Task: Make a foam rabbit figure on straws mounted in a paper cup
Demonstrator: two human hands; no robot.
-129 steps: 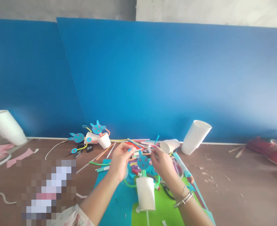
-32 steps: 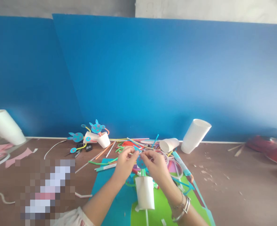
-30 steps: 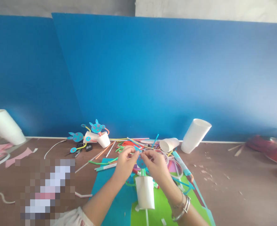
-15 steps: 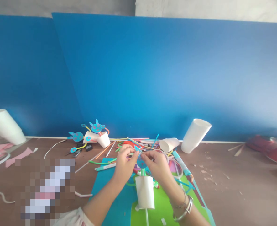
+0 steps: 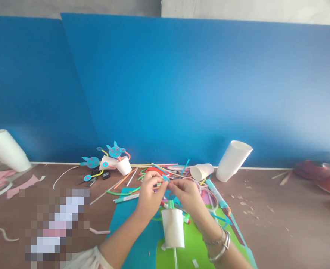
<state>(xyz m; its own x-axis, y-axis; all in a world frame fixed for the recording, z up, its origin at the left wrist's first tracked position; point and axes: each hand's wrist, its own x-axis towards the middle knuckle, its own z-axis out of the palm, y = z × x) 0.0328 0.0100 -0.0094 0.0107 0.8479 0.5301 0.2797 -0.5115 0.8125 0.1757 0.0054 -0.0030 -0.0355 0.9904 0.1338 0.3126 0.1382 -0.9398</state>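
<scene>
Both hands meet just above a white paper cup that has a green straw rising from its top and a white straw below. My left hand pinches a blue paper piece at its edge. From the other side, my right hand has its fingertips pressed on the same piece. Beneath the fingers shows a round blue paper face, partly hidden by them. Under the cup lie green paper and blue paper.
Finished blue rabbit figures on cups stand at the back left. Loose straws and a marker lie behind the hands. A stack of white cups leans at the back right, with paper scraps in front.
My hands have drawn closer together at the blue piece, and the blue face beneath is more covered. The cup has barely moved.
</scene>
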